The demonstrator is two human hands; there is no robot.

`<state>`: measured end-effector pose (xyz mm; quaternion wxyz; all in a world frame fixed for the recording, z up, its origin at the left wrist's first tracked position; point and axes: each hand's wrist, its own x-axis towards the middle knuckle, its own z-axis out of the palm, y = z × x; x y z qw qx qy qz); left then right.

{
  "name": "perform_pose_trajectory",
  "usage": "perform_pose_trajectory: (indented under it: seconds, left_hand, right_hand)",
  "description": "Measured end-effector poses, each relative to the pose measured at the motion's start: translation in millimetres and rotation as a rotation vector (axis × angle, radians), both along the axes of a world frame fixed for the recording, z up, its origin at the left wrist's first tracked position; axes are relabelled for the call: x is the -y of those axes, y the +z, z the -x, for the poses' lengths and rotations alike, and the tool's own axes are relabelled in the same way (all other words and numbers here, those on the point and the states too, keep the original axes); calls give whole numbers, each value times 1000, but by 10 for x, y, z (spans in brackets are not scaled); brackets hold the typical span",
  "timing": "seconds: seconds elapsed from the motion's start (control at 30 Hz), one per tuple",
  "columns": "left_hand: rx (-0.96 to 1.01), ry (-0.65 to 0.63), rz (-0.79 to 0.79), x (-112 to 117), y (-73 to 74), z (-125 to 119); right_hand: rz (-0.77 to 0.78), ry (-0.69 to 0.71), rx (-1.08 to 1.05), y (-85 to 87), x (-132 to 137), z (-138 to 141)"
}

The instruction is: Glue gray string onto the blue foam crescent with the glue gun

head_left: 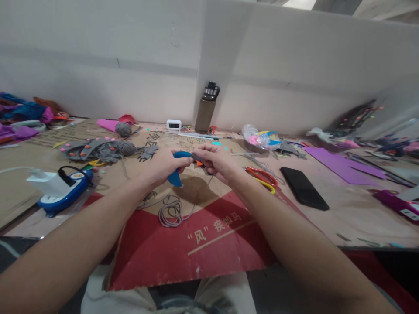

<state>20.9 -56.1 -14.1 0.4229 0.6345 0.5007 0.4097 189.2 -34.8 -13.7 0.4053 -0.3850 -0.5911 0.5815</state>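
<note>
My left hand (168,165) is closed on a curved blue felt-like piece (175,178), with one end hanging below the fingers. My right hand (218,162) meets it fingertip to fingertip, pinching the work at its other side. A small orange bit (198,163) shows between the hands; the exact spot under the fingertips is hidden. A thin grey cord (203,192) runs down from near my right fingers to a loose coil (170,212) on the cardboard sheet (183,244). Both hands are raised a little above the cardboard.
Red-and-yellow-handled scissors (263,176) and a black phone (303,188) lie on the right. At left are a blue-and-white power strip (67,192) and grey pieces with pink and orange balls (94,149). A bottle (206,111), a small clock (173,125) and a bowl (262,141) stand behind.
</note>
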Motion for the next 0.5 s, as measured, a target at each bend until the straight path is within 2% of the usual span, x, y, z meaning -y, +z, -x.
perform_pose_trajectory:
  seconds: [0.13, 0.27, 0.5]
  left_hand:
    - [-11, 5, -6, -9, -7, 3]
    - [-65, 28, -25, -10, -8, 8]
    - [-226, 45, -109, 18, 24, 22]
  right_hand:
    - [-97, -23, 112, -26, -23, -8]
    - [-162, -39, 129, -40, -37, 2]
    - [-114, -23, 87, -14, 18, 16]
